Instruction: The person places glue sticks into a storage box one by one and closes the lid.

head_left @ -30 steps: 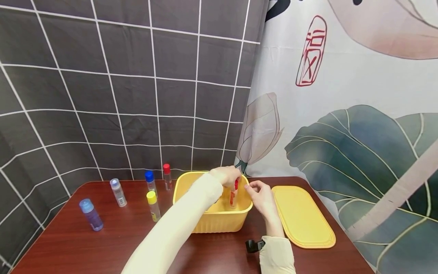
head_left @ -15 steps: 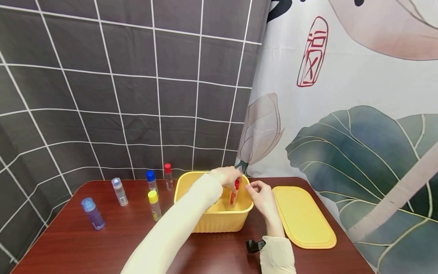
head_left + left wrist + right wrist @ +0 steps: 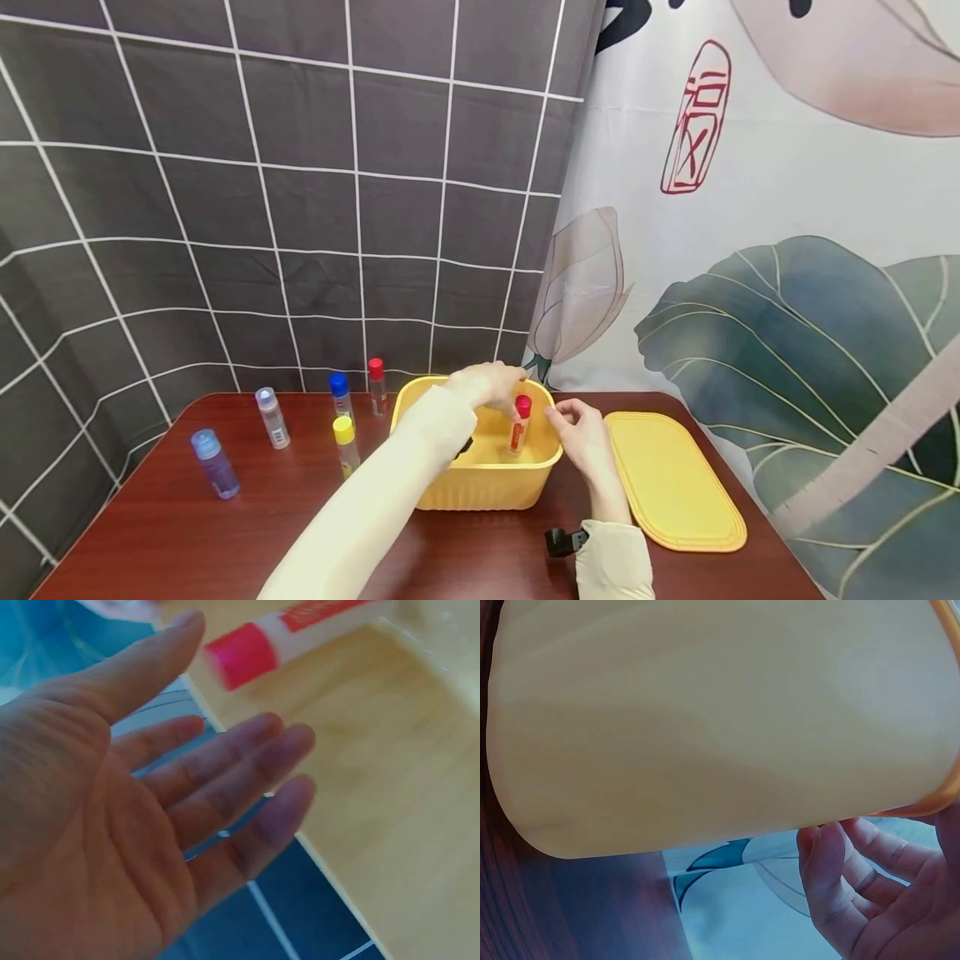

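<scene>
A small clear bottle with a red cap [image 3: 518, 425] and red label, looking like liquid glue, stands in the right part of the yellow plastic box [image 3: 480, 487]. My left hand [image 3: 487, 387] is over the box with its fingers spread. In the left wrist view, the same hand [image 3: 165, 795] has an empty palm, and the red cap [image 3: 244, 656] shows just beyond the thumb tip. At the box's right rim, my right hand [image 3: 585, 442] holds the edge between thumb and fingers. The right wrist view shows its curled fingers [image 3: 829, 862] against the box wall [image 3: 705, 727].
Left of the box stand a red-capped bottle [image 3: 378, 392], a blue-capped one [image 3: 341, 396], a yellow-capped one [image 3: 347, 446], a clear-capped one [image 3: 273, 421] and a blue bottle [image 3: 216, 467]. A yellow lid [image 3: 675, 479] lies right on the brown table [image 3: 480, 554].
My left hand has let go of the red-capped bottle and lifted slightly away to the left. The bottle stays in the box. My right hand keeps its place at the rim.
</scene>
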Motion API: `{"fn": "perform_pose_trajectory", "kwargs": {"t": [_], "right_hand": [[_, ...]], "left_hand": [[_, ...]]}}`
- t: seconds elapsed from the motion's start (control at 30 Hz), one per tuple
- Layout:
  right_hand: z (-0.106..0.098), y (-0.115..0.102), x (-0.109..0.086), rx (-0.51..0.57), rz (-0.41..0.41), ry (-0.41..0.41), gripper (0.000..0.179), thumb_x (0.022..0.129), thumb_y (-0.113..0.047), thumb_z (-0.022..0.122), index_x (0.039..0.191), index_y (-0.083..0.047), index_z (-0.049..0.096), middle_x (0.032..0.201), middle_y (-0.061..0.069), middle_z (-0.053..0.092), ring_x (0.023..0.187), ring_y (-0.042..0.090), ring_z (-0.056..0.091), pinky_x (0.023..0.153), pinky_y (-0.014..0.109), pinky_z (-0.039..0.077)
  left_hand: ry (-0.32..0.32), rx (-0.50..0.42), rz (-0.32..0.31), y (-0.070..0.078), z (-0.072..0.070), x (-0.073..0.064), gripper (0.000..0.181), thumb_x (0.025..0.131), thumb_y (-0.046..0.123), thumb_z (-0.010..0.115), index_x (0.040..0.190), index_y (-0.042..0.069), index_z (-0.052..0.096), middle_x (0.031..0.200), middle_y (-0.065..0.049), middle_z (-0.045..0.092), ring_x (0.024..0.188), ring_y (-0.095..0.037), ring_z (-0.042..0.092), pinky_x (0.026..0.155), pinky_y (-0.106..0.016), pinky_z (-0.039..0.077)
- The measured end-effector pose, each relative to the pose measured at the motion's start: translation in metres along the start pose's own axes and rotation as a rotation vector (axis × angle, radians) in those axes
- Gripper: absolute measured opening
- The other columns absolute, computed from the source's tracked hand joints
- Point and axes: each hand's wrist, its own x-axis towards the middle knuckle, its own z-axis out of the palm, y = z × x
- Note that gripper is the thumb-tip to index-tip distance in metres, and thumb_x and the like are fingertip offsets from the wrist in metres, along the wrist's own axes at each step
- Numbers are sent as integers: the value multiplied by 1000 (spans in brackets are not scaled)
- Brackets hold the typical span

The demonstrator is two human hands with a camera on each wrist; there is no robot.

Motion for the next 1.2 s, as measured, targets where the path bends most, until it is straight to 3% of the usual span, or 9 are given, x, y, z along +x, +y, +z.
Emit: {"fn": "perform_pose_trajectory", "kwargs": {"t": [0.2, 0.43, 0.7, 0.97, 1.07, 1.2], "right_hand": [[-2, 2, 0, 1, 16, 3, 24, 92, -22, 68, 101, 0, 67, 80, 10, 63, 72, 22, 56, 62, 28, 48], [-3, 3, 1, 3, 40, -10, 26, 93, -24, 66, 104, 0, 67, 85, 13, 64, 74, 23, 57, 63, 28, 49], [-4, 4, 1, 6, 42, -16, 26, 93, -24, 66, 105, 0, 66, 84, 11, 63, 74, 23, 57, 63, 28, 48], [-3, 3, 1, 9, 29, -8, 25, 93, -23, 67, 103, 0, 67, 81, 10, 63, 73, 22, 57, 62, 28, 48], [-2, 2, 1, 11, 26, -4, 25, 93, -23, 68, 102, 0, 67, 81, 10, 63, 73, 23, 57, 62, 28, 48], [-1, 1, 0, 14, 22, -3, 24, 93, -23, 68, 102, 0, 67, 81, 10, 63, 73, 23, 57, 63, 28, 49]], "left_hand": [[50, -54, 21, -5, -9, -20, 66, 81, 39, 79, 139, 21, 52, 130, -4, 59, 118, -25, 54, 97, -47, 44], [159, -149, 33, -21, -14, -54, 69, 83, 42, 76, 143, 21, 49, 131, -5, 60, 119, -26, 55, 98, -49, 43], [320, -334, -10, -39, 3, -92, 70, 84, 42, 75, 144, 20, 47, 139, -8, 54, 123, -29, 53, 99, -55, 41], [450, -434, -65, -59, 21, -122, 69, 84, 42, 75, 143, 19, 49, 137, -8, 55, 120, -29, 55, 97, -56, 42], [509, -453, -74, -70, 28, -133, 68, 85, 42, 74, 142, 15, 50, 136, -10, 55, 120, -30, 55, 99, -55, 42], [608, -413, -104, -85, 37, -147, 65, 86, 36, 75, 140, 11, 51, 133, -13, 57, 119, -32, 55, 97, -55, 44]]}}
